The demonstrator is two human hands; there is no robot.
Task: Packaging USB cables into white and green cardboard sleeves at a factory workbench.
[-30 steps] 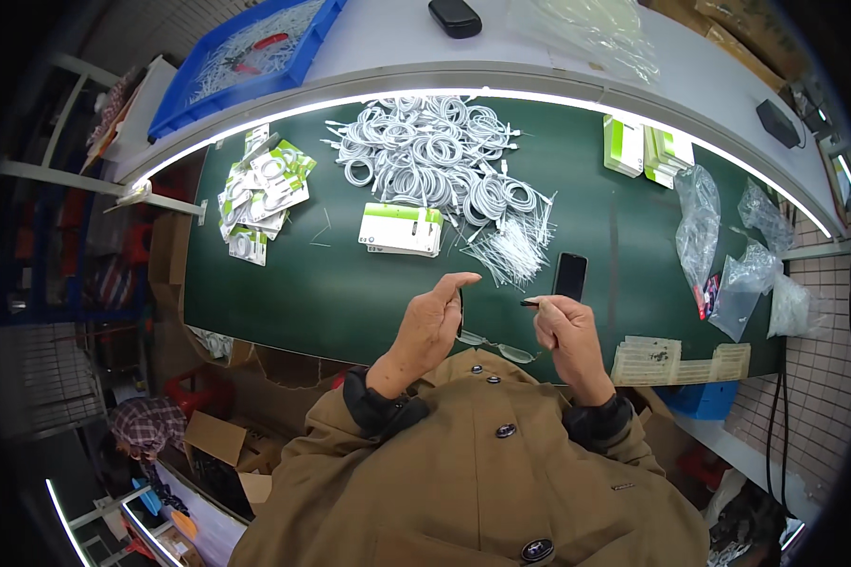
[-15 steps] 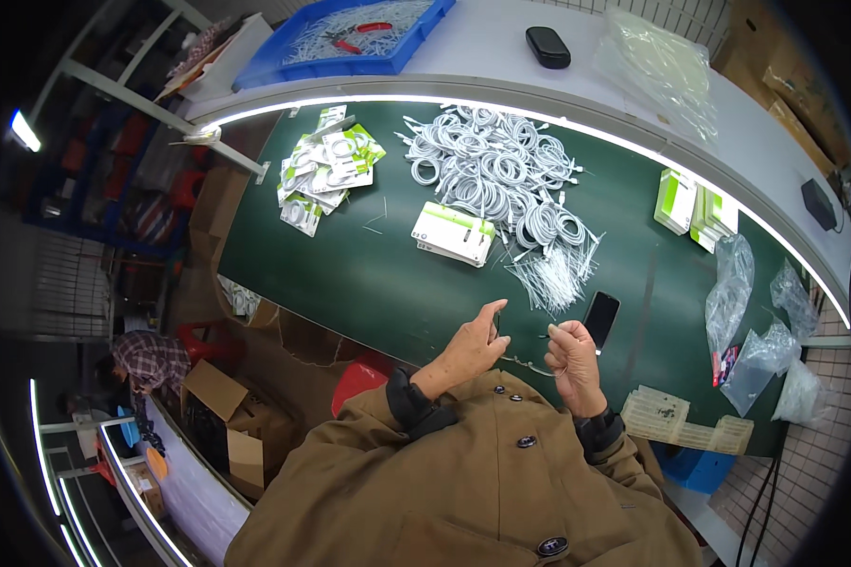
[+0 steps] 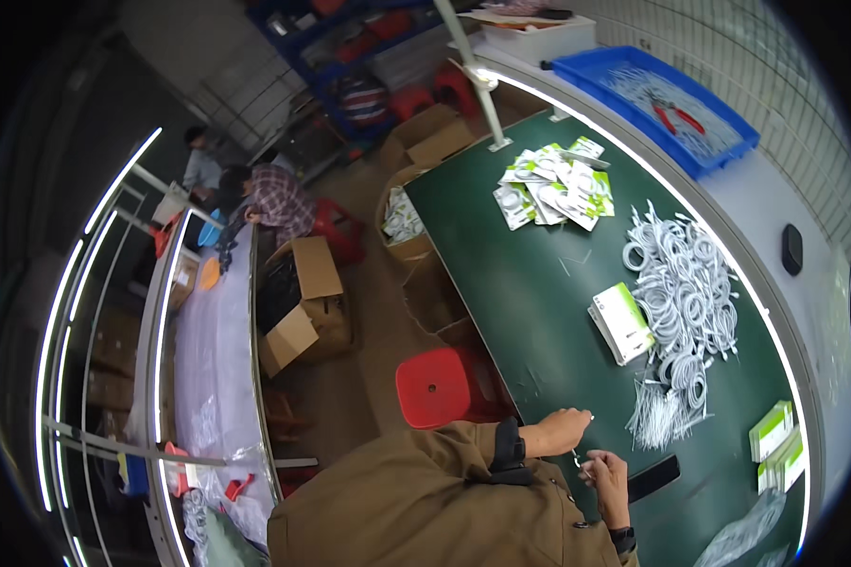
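My left hand (image 3: 557,433) is closed over the table's near edge, with a small white tip showing at its fingers. Just below it a short white piece of cable (image 3: 578,460) shows between my two hands; most of it is hidden. My right hand (image 3: 609,478) has thumb and fingers pinched together beside that piece, and what they hold is too small to make out. Right next to the right hand lies a dark phone (image 3: 654,479). Farther up are a bundle of thin white ties (image 3: 667,414), a heap of coiled white cables (image 3: 686,288) and a stack of white-green cards (image 3: 621,323).
Packed cables on cards (image 3: 558,184) lie at the table's far end. More green-white cards (image 3: 780,454) and a clear plastic bag (image 3: 742,531) are at right. A blue tray (image 3: 695,165) sits on the shelf. Left stand a red stool (image 3: 432,387), open carton (image 3: 317,269) and a seated person (image 3: 282,201).
The view has swung to the left, so the table shifts right and the stool, aisle and neighbouring bench come in. My left hand's extended index finger has curled in; both hands remain close together.
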